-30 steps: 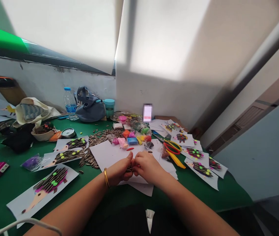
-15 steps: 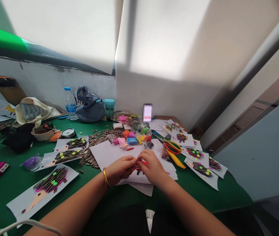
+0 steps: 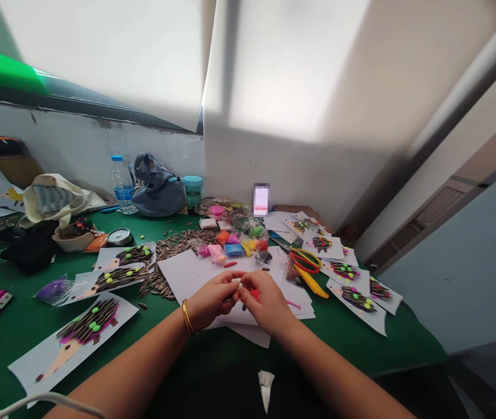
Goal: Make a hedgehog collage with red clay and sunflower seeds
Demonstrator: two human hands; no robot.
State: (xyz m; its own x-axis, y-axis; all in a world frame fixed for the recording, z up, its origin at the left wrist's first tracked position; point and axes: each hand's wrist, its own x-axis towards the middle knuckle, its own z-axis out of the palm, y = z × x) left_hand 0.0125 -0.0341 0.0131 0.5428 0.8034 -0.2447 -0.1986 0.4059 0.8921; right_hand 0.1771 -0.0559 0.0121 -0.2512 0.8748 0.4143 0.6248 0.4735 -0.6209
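Over the white paper sheets (image 3: 182, 270), my two hands meet with fingertips pinched together. My left hand (image 3: 215, 299), a gold bangle at its wrist, is closed at the fingertips. My right hand (image 3: 268, 302) is closed against it; what the fingertips pinch is too small to make out. Bright red modelling clay (image 3: 254, 294) shows between the right hand's fingers; whether it is held or lies beneath cannot be told. Just beyond the hands, a small red clay strip (image 3: 230, 264) and a small dark piece (image 3: 266, 269) lie on paper. A pink strip (image 3: 294, 304) pokes out right of my right hand.
Sunflower seeds (image 3: 173, 256) are heaped left of the paper, and bagged coloured clay (image 3: 234, 250) lies behind it. Scissors (image 3: 307, 262) and a yellow-handled tool (image 3: 313, 282) rest at right. Hedgehog pictures (image 3: 73, 343) lie on both sides. A phone (image 3: 261, 201) leans on the wall.
My fingertips have shifted slightly and my right hand has turned a little, showing more red clay. The small dark piece and more of the pink strip have come into sight.
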